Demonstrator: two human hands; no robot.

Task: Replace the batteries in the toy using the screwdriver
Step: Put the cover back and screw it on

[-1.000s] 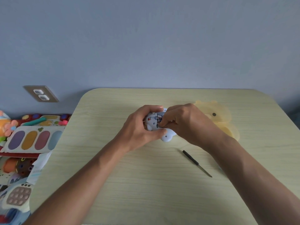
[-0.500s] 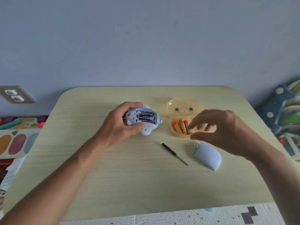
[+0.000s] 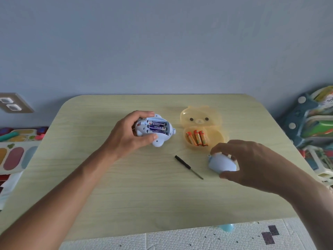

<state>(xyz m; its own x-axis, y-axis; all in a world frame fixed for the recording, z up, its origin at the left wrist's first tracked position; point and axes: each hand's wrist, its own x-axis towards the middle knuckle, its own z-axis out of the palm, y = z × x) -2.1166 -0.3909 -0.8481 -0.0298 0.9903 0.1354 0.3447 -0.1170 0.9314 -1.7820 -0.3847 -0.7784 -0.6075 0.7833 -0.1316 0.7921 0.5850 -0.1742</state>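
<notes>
Toy (image 3: 158, 131) sits centre-left on table (image 3: 126, 186), held in left hand (image 3: 129, 134), batteries (image 3: 156, 127) in its open bay. Right of it: case (image 3: 201, 121), lid behind, spare cells (image 3: 197, 138) in front half. Screwdriver (image 3: 188, 166) lies in front, between toy and cover (image 3: 222, 164). Cover at right, under right hand (image 3: 252, 163).

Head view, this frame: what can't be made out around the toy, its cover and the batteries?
- Toy: its far side and face are hidden by the left hand wrapped around it.
- Purple batteries: label print too small to read; polarity unclear.
- Blue cover: the right hand hides its right side; whether the fingers grip it or only touch it is unclear.
- Screw: too small to find.
- Orange batteries: brand unreadable.
</notes>
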